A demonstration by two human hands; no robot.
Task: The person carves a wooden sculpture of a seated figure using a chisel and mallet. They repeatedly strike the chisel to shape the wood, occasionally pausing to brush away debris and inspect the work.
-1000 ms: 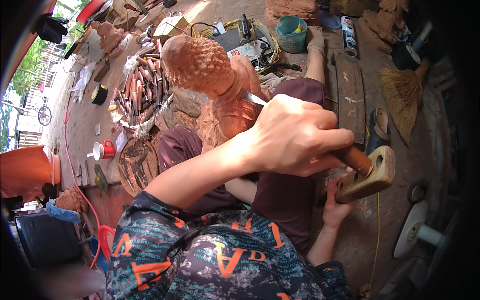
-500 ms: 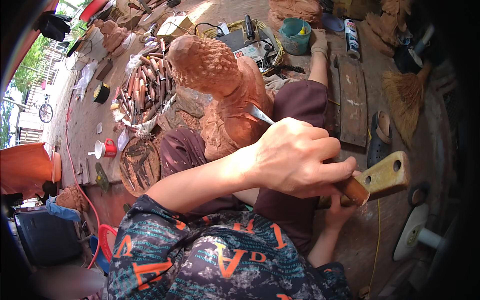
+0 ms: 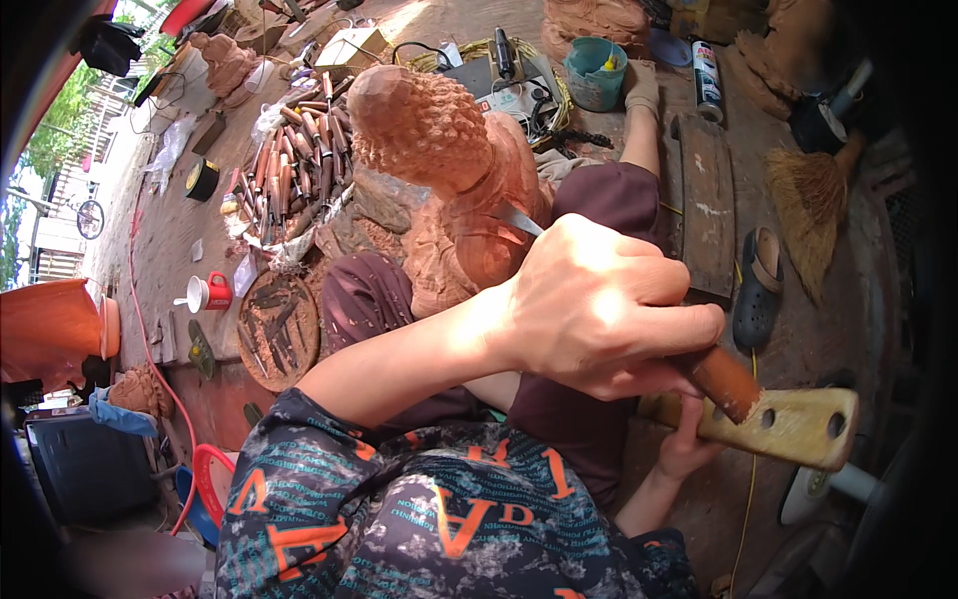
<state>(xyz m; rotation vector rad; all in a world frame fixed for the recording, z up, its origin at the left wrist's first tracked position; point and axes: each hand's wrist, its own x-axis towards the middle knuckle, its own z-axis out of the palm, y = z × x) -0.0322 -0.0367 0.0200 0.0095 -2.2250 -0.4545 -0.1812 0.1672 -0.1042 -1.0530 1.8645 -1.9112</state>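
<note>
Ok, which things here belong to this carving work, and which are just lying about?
In the job: carving; chisel, in the left hand; wooden bat, in the right hand; probably the pile of tools.

Seemingly just lying about: red mug; broom; spray can; shoe; bucket.

In the upper middle, the statue stands between the left hand and the tools. At upper right, a hand could slip between the board and the broom.

Chisels and a carving show a workshop.
</note>
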